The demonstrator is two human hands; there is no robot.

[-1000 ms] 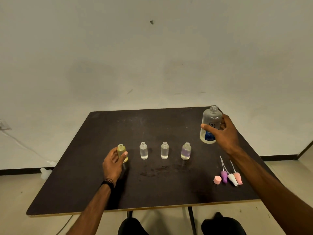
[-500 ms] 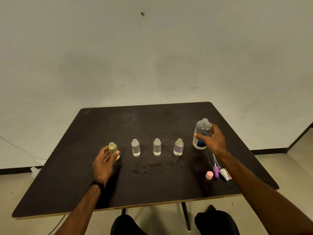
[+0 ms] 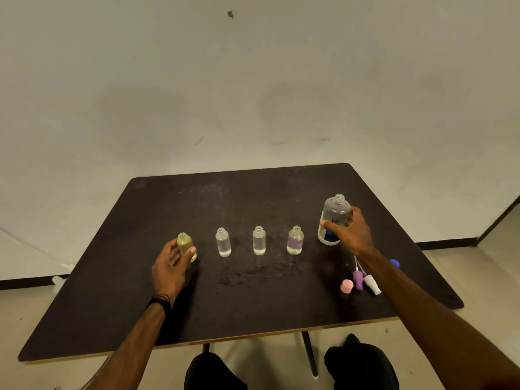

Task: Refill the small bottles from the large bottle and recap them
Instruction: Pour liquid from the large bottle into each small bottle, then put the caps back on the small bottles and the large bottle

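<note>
Nearest the person, toward the right of the dark table (image 3: 135, 305), lie the loose tops: a pink cap (image 3: 346, 286), a purple spray top (image 3: 358, 279) and a white spray top (image 3: 372, 284), just beside the right forearm, with a blue cap (image 3: 395, 262) on its far side. The left hand (image 3: 168, 267) curls round the yellowish small bottle (image 3: 185, 244), thumb across its front, at the left end of the row. Beyond it to the right stand two clear small bottles (image 3: 223, 242) (image 3: 259, 240) and a purplish small bottle (image 3: 295, 240), all upright and uncapped, apart from one another. Farther right, the right hand (image 3: 351, 232) grips the large bottle (image 3: 333, 218), fingers wrapped about its middle; it stands upright on the table, open-necked, clear, with a blue label low down.
</note>
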